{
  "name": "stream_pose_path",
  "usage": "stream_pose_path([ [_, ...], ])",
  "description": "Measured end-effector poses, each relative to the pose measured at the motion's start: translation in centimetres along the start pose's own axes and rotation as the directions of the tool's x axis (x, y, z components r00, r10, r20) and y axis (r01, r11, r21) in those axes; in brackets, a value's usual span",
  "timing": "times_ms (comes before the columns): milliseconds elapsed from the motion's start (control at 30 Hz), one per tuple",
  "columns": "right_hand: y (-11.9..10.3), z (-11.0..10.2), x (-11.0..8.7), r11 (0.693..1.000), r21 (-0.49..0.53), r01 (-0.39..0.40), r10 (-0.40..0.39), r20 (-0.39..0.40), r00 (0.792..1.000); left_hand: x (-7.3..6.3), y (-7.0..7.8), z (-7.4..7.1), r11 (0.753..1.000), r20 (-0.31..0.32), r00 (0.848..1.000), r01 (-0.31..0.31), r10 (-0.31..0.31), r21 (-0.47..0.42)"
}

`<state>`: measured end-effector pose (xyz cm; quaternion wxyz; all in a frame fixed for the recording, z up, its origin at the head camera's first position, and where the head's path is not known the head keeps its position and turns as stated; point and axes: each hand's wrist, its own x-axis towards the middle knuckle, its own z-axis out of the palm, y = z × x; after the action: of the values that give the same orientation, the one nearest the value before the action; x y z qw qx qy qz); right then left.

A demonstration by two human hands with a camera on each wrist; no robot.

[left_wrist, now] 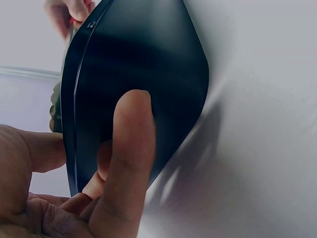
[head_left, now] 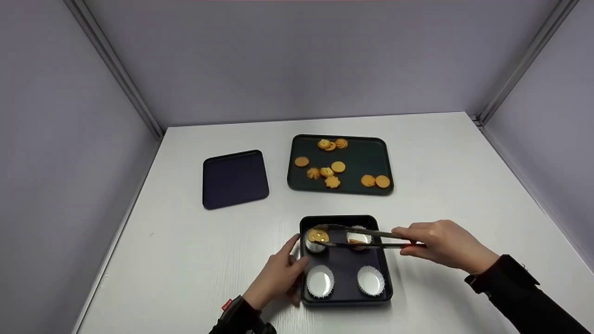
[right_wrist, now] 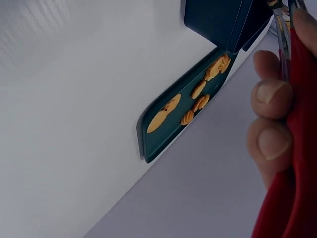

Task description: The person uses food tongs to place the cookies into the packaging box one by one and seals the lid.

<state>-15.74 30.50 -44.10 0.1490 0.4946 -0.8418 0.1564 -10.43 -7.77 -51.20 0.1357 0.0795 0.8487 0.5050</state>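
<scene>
A dark rectangular box (head_left: 343,266) holds several white paper baking cups, including a near-left cup (head_left: 320,282) and a near-right cup (head_left: 371,281). My right hand (head_left: 441,243) grips tongs (head_left: 387,234) with red handles (right_wrist: 302,134). The tongs reach leftward over the box, their tips at a round cookie (head_left: 318,235) in the far-left cup. Behind the tongs, part of another cookie (head_left: 356,241) shows in the far-right cup. My left hand (head_left: 278,273) rests against the box's left side, a finger along the outer wall (left_wrist: 183,64) and the thumb at the rim.
Behind the box lies a dark green tray (head_left: 357,155) with several cookies of different shapes, some round (head_left: 382,181), some flower-like (head_left: 313,173). A dark, flat lid-like tray (head_left: 235,180) is to its left. Grey panels (head_left: 297,60) surround the white table (head_left: 176,260).
</scene>
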Motion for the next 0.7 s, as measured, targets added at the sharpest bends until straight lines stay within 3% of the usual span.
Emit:
stream_pose_path([
  [700,-0.18,0.91,1.00,0.997,-0.078,0.010,-0.007,0.034,0.999,0.14,-0.04,0.05,0.999,0.002,1.000,0.031,-0.031,-0.029],
])
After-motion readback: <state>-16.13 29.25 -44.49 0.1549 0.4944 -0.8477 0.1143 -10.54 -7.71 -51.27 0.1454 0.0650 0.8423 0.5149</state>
